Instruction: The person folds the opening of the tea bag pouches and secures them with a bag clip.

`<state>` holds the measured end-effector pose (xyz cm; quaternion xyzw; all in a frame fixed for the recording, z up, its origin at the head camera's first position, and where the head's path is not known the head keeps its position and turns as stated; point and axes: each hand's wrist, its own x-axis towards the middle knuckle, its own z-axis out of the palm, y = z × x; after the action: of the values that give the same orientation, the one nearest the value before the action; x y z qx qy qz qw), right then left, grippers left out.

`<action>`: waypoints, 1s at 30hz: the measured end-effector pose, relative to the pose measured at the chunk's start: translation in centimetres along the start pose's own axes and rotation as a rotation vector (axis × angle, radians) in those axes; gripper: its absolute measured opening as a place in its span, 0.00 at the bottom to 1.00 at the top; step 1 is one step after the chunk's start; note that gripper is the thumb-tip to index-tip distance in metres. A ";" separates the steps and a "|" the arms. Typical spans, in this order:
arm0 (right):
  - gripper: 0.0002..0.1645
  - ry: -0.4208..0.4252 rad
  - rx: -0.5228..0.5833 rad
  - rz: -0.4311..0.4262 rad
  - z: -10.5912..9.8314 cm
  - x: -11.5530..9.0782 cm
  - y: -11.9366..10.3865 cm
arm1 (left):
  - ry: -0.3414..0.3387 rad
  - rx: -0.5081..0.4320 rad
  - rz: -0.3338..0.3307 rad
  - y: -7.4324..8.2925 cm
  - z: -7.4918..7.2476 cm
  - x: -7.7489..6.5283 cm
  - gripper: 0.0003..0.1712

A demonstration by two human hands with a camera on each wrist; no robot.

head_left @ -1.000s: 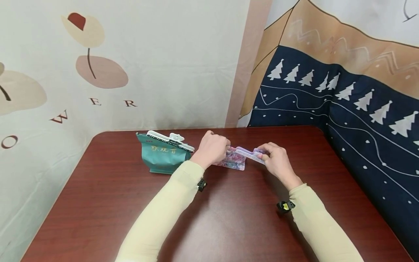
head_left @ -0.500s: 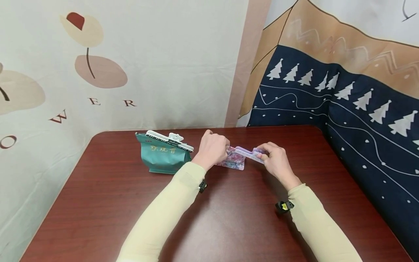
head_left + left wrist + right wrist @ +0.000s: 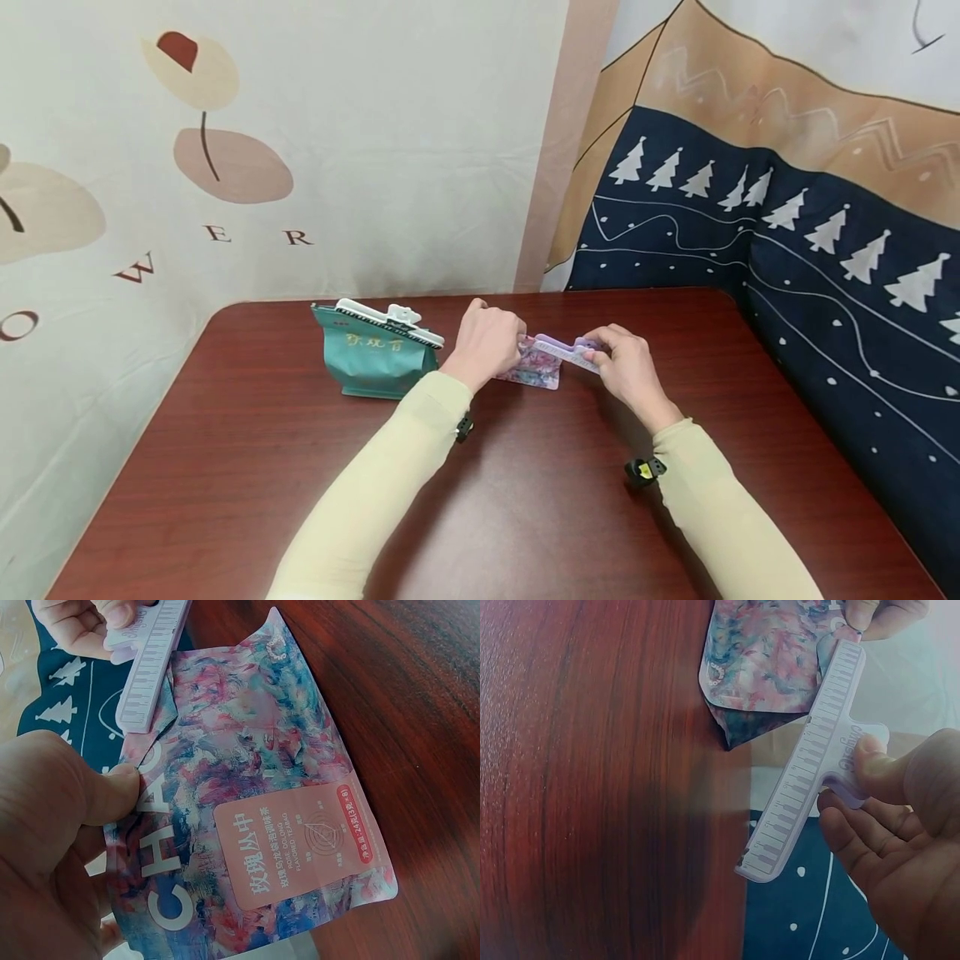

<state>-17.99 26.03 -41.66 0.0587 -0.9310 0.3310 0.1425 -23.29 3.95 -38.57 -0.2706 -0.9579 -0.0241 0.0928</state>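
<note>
A pink and blue tea pouch point(image 3: 247, 735) is pinched along its top edge by my left hand point(image 3: 483, 343), thumb on its printed front. My right hand point(image 3: 626, 367) pinches the handle of a purple bag clip point(image 3: 802, 765), whose long bar carries a piano-key pattern. The clip's far end lies over the pouch's folded top corner, close to the left thumb; most of its bar extends past the pouch. Whether its jaws are parted is hard to tell. In the head view the left hand hides much of the pouch point(image 3: 536, 367).
Left of the left hand stands a teal bag point(image 3: 375, 354) with a white clip point(image 3: 390, 321) across its top. The brown table point(image 3: 525, 500) meets a pale curtain point(image 3: 412, 167) at the back and a dark blue tree-patterned cloth point(image 3: 847, 308) on the right.
My right hand and the purple clip have shifted slightly left toward the left hand. The left hand and the pouch stay almost where they were.
</note>
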 end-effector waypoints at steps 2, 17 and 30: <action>0.11 0.003 -0.001 0.005 0.1 0.0 0.0 | 0.000 0.003 -0.002 0.0 0.0 0.0 0.09; 0.11 0.001 0.018 0.004 0.6 0.6 -1.1 | -0.012 -0.005 -0.011 0.0 0.0 -0.1 0.07; 0.11 -0.022 0.006 -0.008 0.4 0.6 -1.2 | -0.114 -0.120 0.030 -1.2 -1.1 -0.4 0.11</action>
<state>-18.40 24.88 -41.03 0.0666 -0.9311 0.3327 0.1336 -23.38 2.65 -37.55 -0.2910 -0.9543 -0.0644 0.0220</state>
